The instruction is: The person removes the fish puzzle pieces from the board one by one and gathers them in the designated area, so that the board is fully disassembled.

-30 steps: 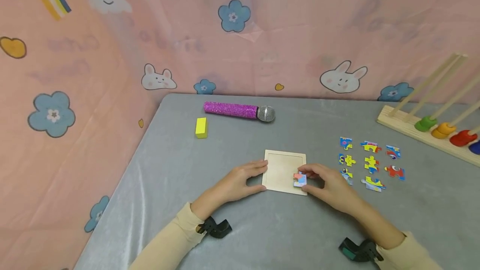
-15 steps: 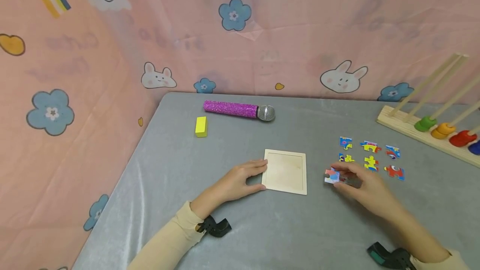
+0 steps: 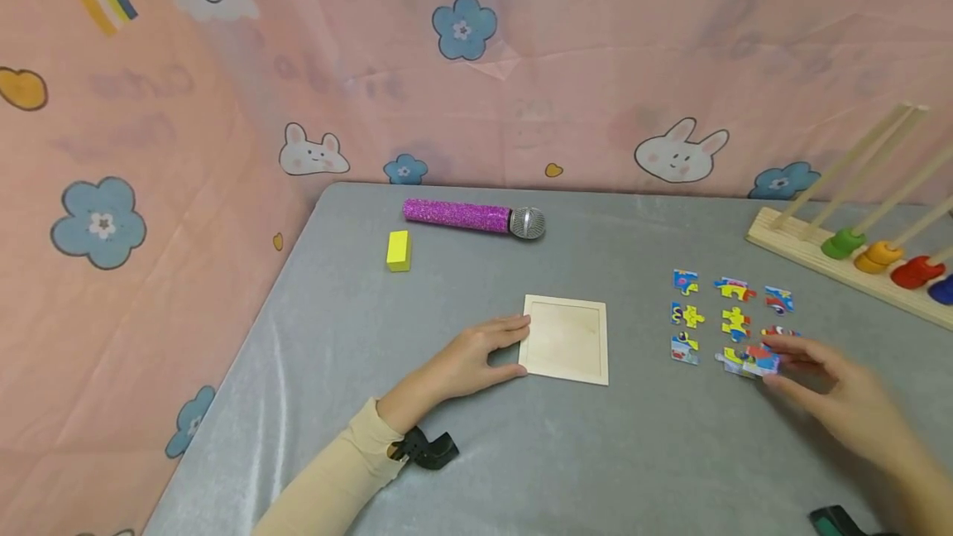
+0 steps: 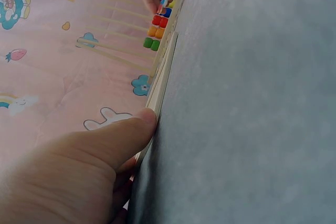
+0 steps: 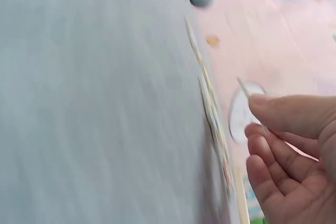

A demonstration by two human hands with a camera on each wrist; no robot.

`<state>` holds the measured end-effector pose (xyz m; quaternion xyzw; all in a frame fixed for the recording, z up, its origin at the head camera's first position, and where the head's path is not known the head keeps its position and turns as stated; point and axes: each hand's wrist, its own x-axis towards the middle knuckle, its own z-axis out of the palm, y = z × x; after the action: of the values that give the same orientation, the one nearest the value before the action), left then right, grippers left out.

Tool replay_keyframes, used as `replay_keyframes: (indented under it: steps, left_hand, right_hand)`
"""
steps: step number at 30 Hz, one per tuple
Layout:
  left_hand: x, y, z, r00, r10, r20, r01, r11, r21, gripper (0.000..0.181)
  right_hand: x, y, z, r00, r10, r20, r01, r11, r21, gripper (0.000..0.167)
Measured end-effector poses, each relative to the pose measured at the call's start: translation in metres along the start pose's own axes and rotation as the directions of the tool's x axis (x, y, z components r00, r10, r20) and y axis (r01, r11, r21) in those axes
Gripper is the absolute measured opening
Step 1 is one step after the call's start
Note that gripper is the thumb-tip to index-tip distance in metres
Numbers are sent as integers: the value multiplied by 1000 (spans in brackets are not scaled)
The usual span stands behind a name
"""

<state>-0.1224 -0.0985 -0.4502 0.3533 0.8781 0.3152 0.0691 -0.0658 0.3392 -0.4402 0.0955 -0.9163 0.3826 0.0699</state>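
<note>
In the head view my right hand (image 3: 841, 395) pinches a jigsaw piece (image 3: 765, 359), red and blue, between thumb and fingertips. It hovers at the right end of the lower middle piece (image 3: 733, 362) and partly covers it. Edge-on, the pinched jigsaw piece (image 5: 243, 88) is a thin pale line in the right wrist view. My left hand (image 3: 469, 362) touches the left rim of a square wooden puzzle tray (image 3: 602, 346), fingertips at the upper part and thumb lower down. From the left wrist, the thumb (image 4: 128, 135) rests along the tray's edge.
Several jigsaw pieces (image 3: 735, 324) lie in rows right of the tray. A wooden bead stand (image 3: 789, 238) with coloured beads stands at the back right. A glittery purple microphone (image 3: 457, 215) and a yellow block (image 3: 399, 251) lie towards the back left of the grey cloth.
My right hand has lifted the jigsaw piece off the tray's lower right corner and carried it right, over the loose pieces. The left hand has stayed on the tray.
</note>
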Motion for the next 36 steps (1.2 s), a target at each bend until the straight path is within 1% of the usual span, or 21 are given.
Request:
replay_keyframes:
  steps: [3,5,7,10,13,17,20,24,29,31,34,36]
  left_hand:
    - [0,1,-1,1000,6,-2,-6,1000,4,58]
    - [0,1,-2,1000,6,0,-6,1000,3,58]
    - [0,1,-2,1000,8,0,-8,1000,3,57]
    - [-1,1,-2,1000,7,1,-7,1000,-4,58]
    - [-1,1,-1,1000,4,2,-4,1000,-6,58]
    - [0,2,-1,1000,1,5,-1,1000,-4,58]
    - [0,2,-1,1000,1,6,-1,1000,-4,58]
    - [0,1,-2,1000,5,5,-5,1000,-3,58]
    - [-1,0,-1,1000,9,6,-9,1000,10,58]
    - [-1,-1,0,1000,9,9,-9,1000,12,58]
    - [-1,-1,1,1000,14,5,-14,1000,23,57]
    - [-1,0,2,1000,14,1,-14,1000,24,58]
  right_hand:
    - [-5,14,-7,999,53,-4,-53,998,-29,42]
    - [-7,22,-10,996,86,6,-85,994,-70,43]
    - [-10,28,-11,993,120,20,-118,988,-104,44]
    - [-12,33,-11,987,155,39,-147,975,-164,47]
    - [-13,33,-11,987,155,43,-142,966,-217,46]
    - [-13,33,-9,994,108,29,-98,963,-250,43]
    - [-13,34,-8,997,76,25,-67,967,-245,42]
    - [-12,35,-8,998,58,32,-49,971,-234,41]
    - [-12,37,-7,996,73,42,-62,972,-225,42]
    - [-13,39,-6,996,82,40,-72,978,-194,43]
    - [-13,42,-7,997,74,29,-71,992,-102,45]
    - [-14,45,-8,995,89,33,-87,994,-63,46]
